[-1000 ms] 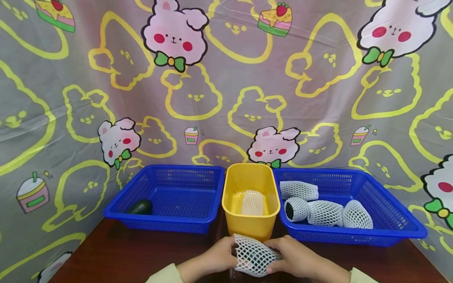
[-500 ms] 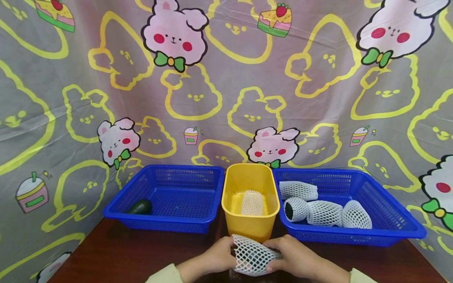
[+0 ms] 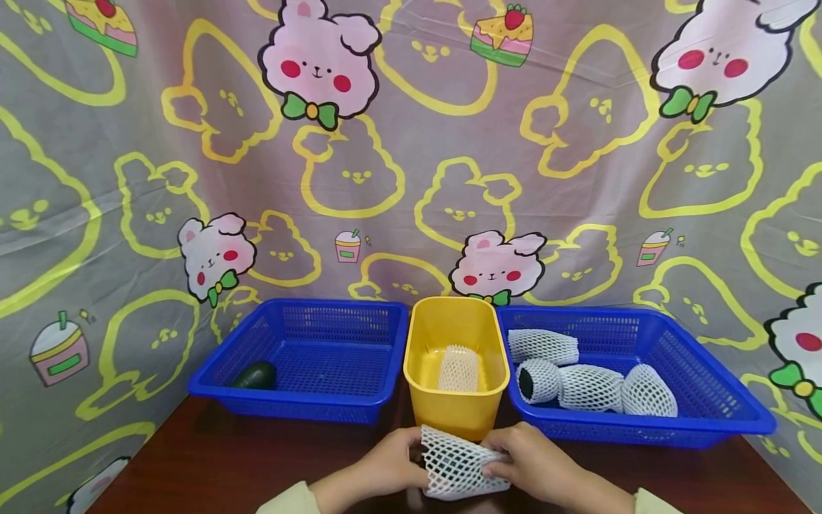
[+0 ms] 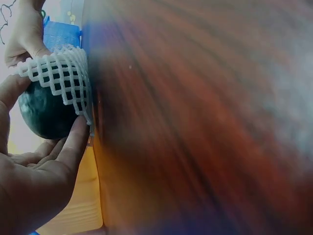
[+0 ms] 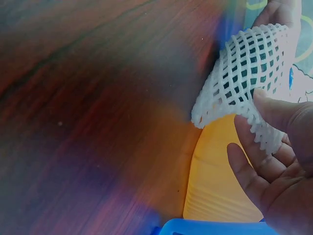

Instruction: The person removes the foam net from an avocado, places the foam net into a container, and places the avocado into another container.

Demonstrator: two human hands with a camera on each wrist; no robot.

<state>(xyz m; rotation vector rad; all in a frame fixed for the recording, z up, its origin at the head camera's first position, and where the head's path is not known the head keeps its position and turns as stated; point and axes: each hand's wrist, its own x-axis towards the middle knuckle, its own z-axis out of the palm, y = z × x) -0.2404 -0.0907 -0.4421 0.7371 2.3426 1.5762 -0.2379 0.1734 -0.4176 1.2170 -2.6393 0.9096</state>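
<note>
Near the table's front, both hands hold a white foam net sleeve [image 3: 459, 467] with a dark green avocado [image 4: 44, 113] inside. The left wrist view shows the avocado's smooth rounded end bare beyond the net's edge. My left hand [image 3: 384, 464] is at the sleeve's left end, thumb and fingers around the avocado and touching the net rim. My right hand [image 3: 539, 462] pinches the sleeve's right end; in the right wrist view its thumb presses the mesh, with that rim flaring loosely. The mesh partly hides the avocado.
Behind the hands stands a yellow bin [image 3: 417, 407] with a cream foam net [image 3: 459, 370] inside. The left blue basket [image 3: 302, 407] holds another avocado [image 3: 257, 375]. Several net-wrapped items [image 3: 589, 387] lie in the right blue basket [image 3: 642, 432]. A patterned curtain [image 3: 411, 143] hangs behind.
My right thumb has moved up a little on the net, and the sleeve's lower right corner now shows below it. My left hand has shifted slightly left. The baskets and bin stay put.
</note>
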